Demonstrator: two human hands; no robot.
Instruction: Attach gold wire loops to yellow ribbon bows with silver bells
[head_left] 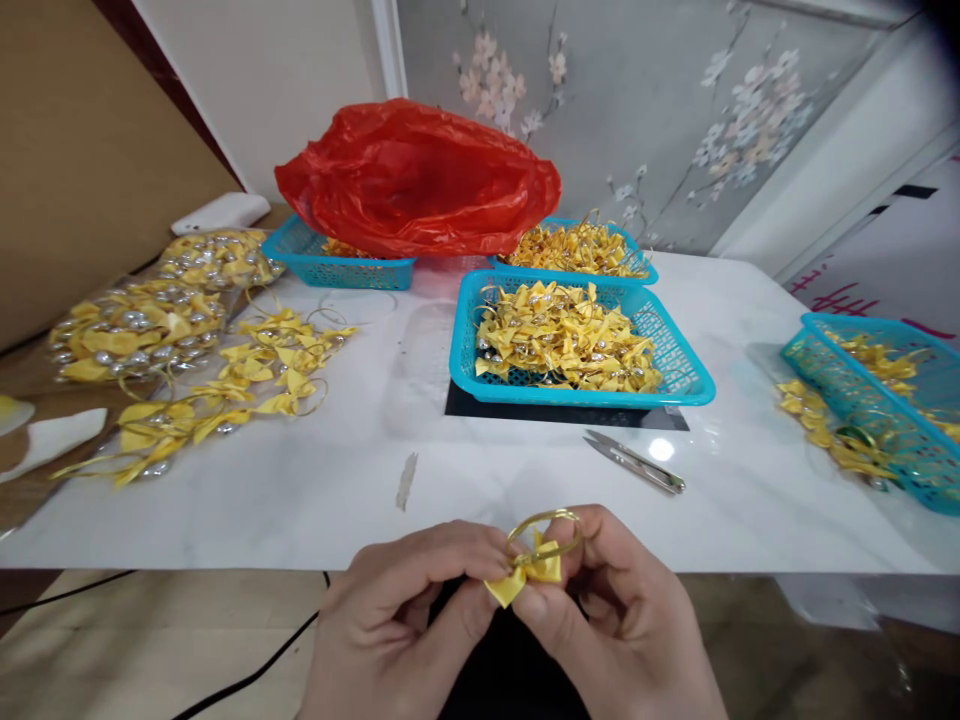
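White worktop (525, 480) spread with stock: red bag (417, 178) at the back over a blue basket (300, 245), a second basket (694, 375) at centre heaped with yellow bows, a third (806, 350) at the right edge, loose bows (247, 375) strewn on the left. Snips (634, 462) lying flat just in front of the centre basket, well clear of both hands, long axis running left-rear to right-front. Left hand (390, 630) and right hand (630, 630) meeting below the near edge of the worktop, fingers pressed together from both sides on a single bow (525, 578). Bow held between the two sets of fingertips, wings lying roughly left to right, left wing drooping lower. Gold ring (546, 535) standing up from the bow's knot, leaning away toward the worktop, its right side against the right fingers (592, 535). Both hands equally near; ring nearer the right. Knot itself hidden under the fingertips.
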